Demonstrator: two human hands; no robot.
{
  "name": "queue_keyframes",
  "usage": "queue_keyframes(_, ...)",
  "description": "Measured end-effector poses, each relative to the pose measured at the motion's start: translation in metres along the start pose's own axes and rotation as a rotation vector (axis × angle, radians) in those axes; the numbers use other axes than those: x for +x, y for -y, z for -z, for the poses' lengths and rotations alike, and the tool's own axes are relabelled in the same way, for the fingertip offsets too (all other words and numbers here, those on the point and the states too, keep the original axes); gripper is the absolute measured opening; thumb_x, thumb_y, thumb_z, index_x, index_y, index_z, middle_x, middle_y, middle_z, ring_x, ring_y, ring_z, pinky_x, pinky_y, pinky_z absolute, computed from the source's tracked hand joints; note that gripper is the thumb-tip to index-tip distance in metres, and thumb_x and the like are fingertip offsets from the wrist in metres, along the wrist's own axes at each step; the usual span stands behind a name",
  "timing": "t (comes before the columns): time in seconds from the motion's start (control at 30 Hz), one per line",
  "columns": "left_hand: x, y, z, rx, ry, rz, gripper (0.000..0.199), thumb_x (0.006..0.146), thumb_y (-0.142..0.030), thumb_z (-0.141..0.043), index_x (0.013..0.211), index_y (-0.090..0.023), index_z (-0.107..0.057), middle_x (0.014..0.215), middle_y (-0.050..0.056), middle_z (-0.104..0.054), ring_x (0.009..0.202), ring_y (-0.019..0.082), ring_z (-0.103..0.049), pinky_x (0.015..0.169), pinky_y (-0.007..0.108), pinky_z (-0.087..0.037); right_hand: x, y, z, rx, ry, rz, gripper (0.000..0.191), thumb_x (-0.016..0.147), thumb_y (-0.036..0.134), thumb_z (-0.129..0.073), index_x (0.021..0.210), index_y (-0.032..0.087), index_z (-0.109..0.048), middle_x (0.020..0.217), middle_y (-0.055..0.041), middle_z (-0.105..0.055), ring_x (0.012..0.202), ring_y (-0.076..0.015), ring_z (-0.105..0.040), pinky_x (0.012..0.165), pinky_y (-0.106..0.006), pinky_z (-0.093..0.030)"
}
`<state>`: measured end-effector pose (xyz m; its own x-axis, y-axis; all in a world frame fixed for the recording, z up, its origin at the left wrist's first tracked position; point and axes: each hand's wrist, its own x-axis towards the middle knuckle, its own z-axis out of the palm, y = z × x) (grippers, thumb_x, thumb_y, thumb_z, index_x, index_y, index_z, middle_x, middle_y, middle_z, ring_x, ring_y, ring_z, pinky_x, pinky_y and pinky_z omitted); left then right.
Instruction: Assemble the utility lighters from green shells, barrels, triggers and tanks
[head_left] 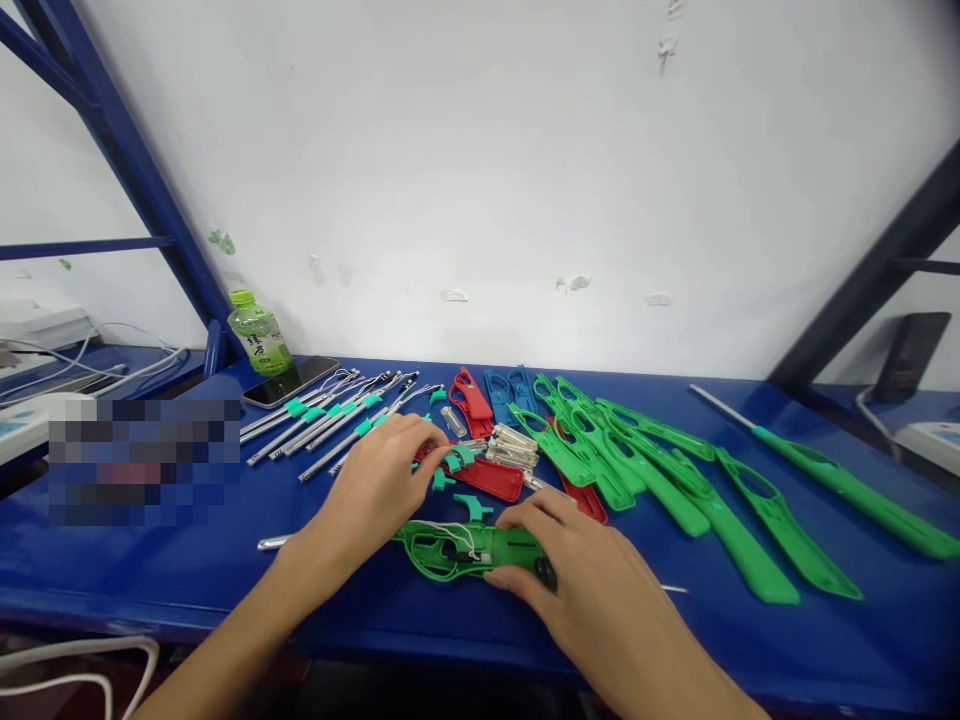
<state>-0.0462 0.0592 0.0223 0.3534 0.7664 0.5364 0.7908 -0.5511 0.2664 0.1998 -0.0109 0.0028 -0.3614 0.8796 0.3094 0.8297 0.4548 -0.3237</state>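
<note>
My right hand [585, 560] grips the right end of a green lighter shell half [514, 545] near the table's front edge, thumb in front and fingers behind. White wires [461, 535] lie inside this open shell, and a metal tube [274, 543] sticks out to the left, partly behind my left wrist. My left hand [386, 470] is bent over small parts behind the shell, its thumb and forefinger closed together. Whatever they pinch is hidden. Right beside its fingertips are teal triggers [460, 458] on a red shell half [491, 478]. Another teal trigger [474, 507] lies between my hands.
Metal tubes with wires and teal pieces [319, 425] lie at left, near a phone [291, 382] and a green bottle [259, 333]. Clear fuel tanks [512, 445] are heaped mid-table. Several green shell halves [675, 500] and a whole green lighter [847, 490] lie at right.
</note>
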Motion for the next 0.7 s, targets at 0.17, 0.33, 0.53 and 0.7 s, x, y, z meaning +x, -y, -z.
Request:
queue_keyframes(0.17,-0.007,0.004,0.001,-0.027,0.091,-0.021,0.019,0.110,-0.024,-0.061,0.111,-0.023,-0.080,0.108,0.005,-0.083,0.102,0.026,-0.076,0.090,0.040,-0.058,0.001,-0.002,-0.002,-0.012,-0.024,0.027,0.028,0.087,0.026,-0.093,0.110,0.029,-0.079,0.111,-0.0004,-0.085,0.076,-0.0248,-0.084,0.057,-0.032,-0.057)
queue_keyframes(0.33,-0.045,0.012,0.032,-0.043,0.131,-0.013,0.025,0.112,-0.041,-0.062,0.119,-0.028,-0.081,0.116,0.005,-0.082,0.110,0.027,-0.075,0.098,0.041,-0.059,-0.001,-0.002,-0.007,-0.004,-0.031,0.030,0.029,0.089,0.027,-0.092,0.114,0.029,-0.079,0.112,-0.0002,-0.085,0.079,-0.0271,-0.085,0.059,-0.035,-0.060)
queue_keyframes(0.53,-0.071,0.019,0.038,-0.067,0.211,-0.006,0.021,0.109,-0.043,-0.069,0.123,-0.034,-0.081,0.116,0.001,-0.082,0.112,0.024,-0.075,0.100,0.036,-0.059,-0.005,0.001,-0.012,-0.039,-0.108,0.035,0.035,0.083,0.022,-0.094,0.113,0.029,-0.078,0.109,0.0005,-0.086,0.080,-0.0300,-0.086,0.057,-0.037,-0.062)
queue_keyframes(0.7,-0.066,0.019,0.038,-0.077,0.194,-0.001,0.025,0.113,-0.035,-0.058,0.121,-0.031,-0.081,0.112,0.003,-0.079,0.104,0.021,-0.076,0.093,0.030,-0.060,-0.003,-0.002,-0.007,-0.047,-0.167,0.113,0.036,0.081,0.024,-0.096,0.113,0.030,-0.079,0.106,0.0014,-0.088,0.077,-0.0291,-0.086,0.052,-0.034,-0.061)
